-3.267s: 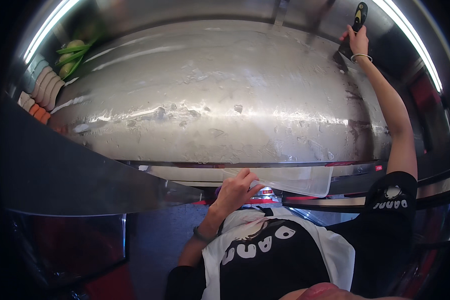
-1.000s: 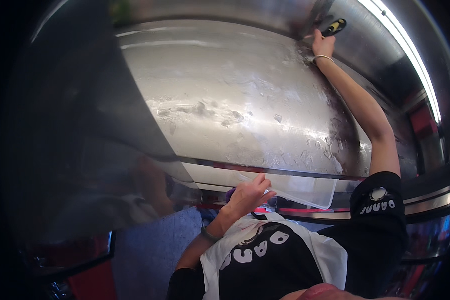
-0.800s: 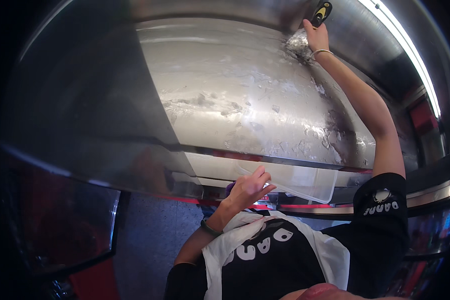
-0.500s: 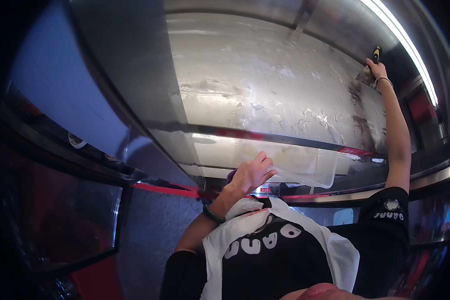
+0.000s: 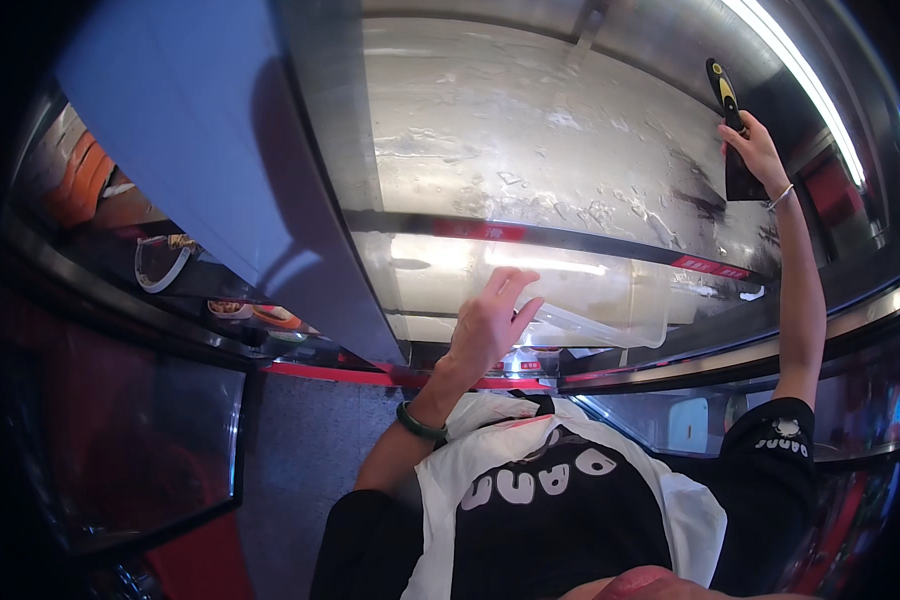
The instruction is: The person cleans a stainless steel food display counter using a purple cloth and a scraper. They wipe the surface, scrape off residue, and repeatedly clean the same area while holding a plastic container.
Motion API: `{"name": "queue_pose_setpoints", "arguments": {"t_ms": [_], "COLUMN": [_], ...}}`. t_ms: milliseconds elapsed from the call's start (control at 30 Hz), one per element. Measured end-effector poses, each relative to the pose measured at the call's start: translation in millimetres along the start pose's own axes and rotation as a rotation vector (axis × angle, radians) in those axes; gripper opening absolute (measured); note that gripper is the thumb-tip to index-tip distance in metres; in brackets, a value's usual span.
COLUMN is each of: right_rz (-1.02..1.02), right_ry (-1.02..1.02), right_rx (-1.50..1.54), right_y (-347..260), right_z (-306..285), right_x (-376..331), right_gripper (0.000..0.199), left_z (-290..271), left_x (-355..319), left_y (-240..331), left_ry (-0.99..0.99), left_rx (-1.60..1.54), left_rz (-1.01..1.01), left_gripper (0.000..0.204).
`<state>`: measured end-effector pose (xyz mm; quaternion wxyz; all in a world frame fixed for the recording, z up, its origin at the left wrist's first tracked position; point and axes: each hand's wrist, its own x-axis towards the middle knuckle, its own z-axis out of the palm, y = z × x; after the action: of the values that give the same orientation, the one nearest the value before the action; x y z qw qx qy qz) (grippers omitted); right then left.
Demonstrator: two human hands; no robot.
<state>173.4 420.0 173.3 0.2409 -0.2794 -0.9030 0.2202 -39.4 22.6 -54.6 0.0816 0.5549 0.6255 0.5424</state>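
Note:
My right hand [image 5: 755, 158] grips a scraper with a black and yellow handle [image 5: 727, 92], its wide dark blade [image 5: 741, 185] pointing down toward me. It is at the far right of a wet, smeared metal surface [image 5: 570, 150]. My left hand [image 5: 490, 318] is low at the middle, at the left end of a clear plastic container [image 5: 642, 315]. Its thumb and fingers appear to hold the near rim, though the grip is partly hidden. The container sits just this side of a dark bar [image 5: 580, 245] with red labels.
A blue-white panel [image 5: 200, 130] rises at the left. Behind it are orange trays [image 5: 80, 180] and small bowls [image 5: 232, 310]. A bright strip light [image 5: 810, 80] runs along the upper right. A red-edged rail [image 5: 370, 378] crosses in front of me above grey floor [image 5: 300, 450].
The scraper has come up and away from the surface at the right, so its blade now shows. The view has shifted, bringing more of the left panel and trays in.

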Motion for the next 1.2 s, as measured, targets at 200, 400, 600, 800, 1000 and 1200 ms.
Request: {"name": "queue_pose_setpoints", "arguments": {"t_ms": [200,400,600,800,1000,1200], "right_rz": [0.166,-0.062,-0.234,-0.221,0.007,0.184], "right_ry": [0.267,-0.241,-0.249,0.225,0.512,0.133], "right_rx": [-1.092,0.138,0.210,0.251,-0.595,-0.367], "right_y": [1,-154,-213,-187,-53,71], "right_z": [-28,79,161,65,-15,24], "right_x": [-41,-130,-198,-182,-64,-2], "right_gripper": [0.042,0.017,0.048,0.042,0.042,0.044], "left_z": [-23,-12,14,20,16,27], "left_x": [14,39,44,54,32,-1], "left_y": [26,57,85,69,31,19], "left_ry": [-0.017,-0.033,0.215,0.020,-0.377,-0.301], "left_rx": [-0.269,-0.916,-1.495,-1.121,-0.746,-0.010], "left_rz": [-0.029,-0.440,-0.799,-0.582,-0.399,-0.093], "left_gripper": [0.012,0.014,0.013,0.019,0.017,0.029]}}
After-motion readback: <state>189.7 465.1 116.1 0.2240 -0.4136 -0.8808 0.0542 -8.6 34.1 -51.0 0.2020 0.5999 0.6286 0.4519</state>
